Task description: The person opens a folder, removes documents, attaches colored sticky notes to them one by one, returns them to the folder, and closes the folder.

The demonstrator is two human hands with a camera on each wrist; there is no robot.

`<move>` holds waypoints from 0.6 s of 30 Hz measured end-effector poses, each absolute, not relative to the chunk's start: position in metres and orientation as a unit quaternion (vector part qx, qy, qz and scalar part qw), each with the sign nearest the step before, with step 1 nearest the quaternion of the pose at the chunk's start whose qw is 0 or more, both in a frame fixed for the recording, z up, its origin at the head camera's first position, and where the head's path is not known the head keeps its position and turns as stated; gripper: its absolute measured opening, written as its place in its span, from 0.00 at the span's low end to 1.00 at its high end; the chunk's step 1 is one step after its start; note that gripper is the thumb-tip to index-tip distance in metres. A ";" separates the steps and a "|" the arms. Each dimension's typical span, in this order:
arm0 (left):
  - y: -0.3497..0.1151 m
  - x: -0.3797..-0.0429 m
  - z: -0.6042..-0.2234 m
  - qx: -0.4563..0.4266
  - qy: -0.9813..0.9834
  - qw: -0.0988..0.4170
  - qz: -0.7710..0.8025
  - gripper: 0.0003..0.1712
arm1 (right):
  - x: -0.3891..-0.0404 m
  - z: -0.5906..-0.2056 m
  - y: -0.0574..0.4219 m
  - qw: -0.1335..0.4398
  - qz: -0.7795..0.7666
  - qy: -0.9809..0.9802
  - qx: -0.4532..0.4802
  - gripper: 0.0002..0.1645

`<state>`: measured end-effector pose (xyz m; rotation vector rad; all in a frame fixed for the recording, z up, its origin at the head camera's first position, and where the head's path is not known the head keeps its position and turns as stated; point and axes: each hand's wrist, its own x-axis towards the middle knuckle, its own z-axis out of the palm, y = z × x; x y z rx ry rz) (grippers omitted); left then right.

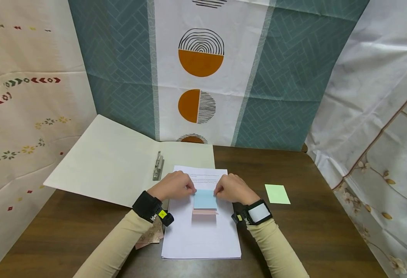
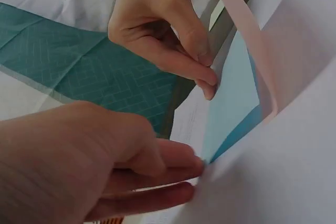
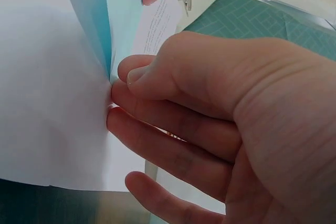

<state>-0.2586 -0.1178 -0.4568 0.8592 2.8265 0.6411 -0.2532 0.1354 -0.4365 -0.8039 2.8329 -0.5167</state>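
Observation:
A light blue sticky note (image 1: 205, 199) lies on the upper half of a stack of white paper (image 1: 201, 239). Below its lower edge shows a pink sticky note (image 1: 204, 212), whose free end lifts off the sheet and casts a shadow. My left hand (image 1: 173, 185) touches the blue note's upper left corner with its fingertips. At the upper right corner are the fingertips of my right hand (image 1: 234, 189). Fairly straight fingers (image 3: 173, 145) of the right hand press the sheet beside the note's edge. In the left wrist view, the blue note (image 2: 236, 85) bows up from the page.
An open cream folder (image 1: 109, 162) with a metal clip (image 1: 158, 166) lies behind the stack on the left. To the right is a pale green sticky note (image 1: 277, 194) on the wooden table (image 1: 311, 239). Patterned pinkish paper (image 1: 151, 235) pokes out beside the stack's left edge.

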 end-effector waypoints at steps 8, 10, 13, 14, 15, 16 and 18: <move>-0.110 -0.260 -0.470 0.359 0.895 0.032 0.262 0.21 | -0.254 -0.435 0.135 0.073 -0.170 0.944 -0.275 0.06; -0.108 -0.258 -0.472 0.363 0.896 0.035 0.255 0.21 | -0.254 -0.435 0.135 0.071 -0.169 0.944 -0.275 0.06; -0.108 -0.257 -0.472 0.349 0.904 0.042 0.243 0.19 | -0.254 -0.435 0.135 0.072 -0.171 0.944 -0.272 0.06; -0.107 -0.254 -0.467 0.335 0.911 0.048 0.237 0.17 | -0.254 -0.435 0.135 0.073 -0.173 0.945 -0.269 0.06; -0.108 -0.254 -0.466 0.326 0.915 0.047 0.231 0.16 | -0.253 -0.436 0.136 0.074 -0.175 0.945 -0.267 0.06; -0.110 -0.254 -0.465 0.317 0.920 0.047 0.224 0.14 | -0.253 -0.437 0.136 0.076 -0.176 0.945 -0.265 0.06; -0.113 -0.254 -0.463 0.296 0.929 0.054 0.215 0.11 | -0.253 -0.438 0.137 0.078 -0.179 0.945 -0.262 0.05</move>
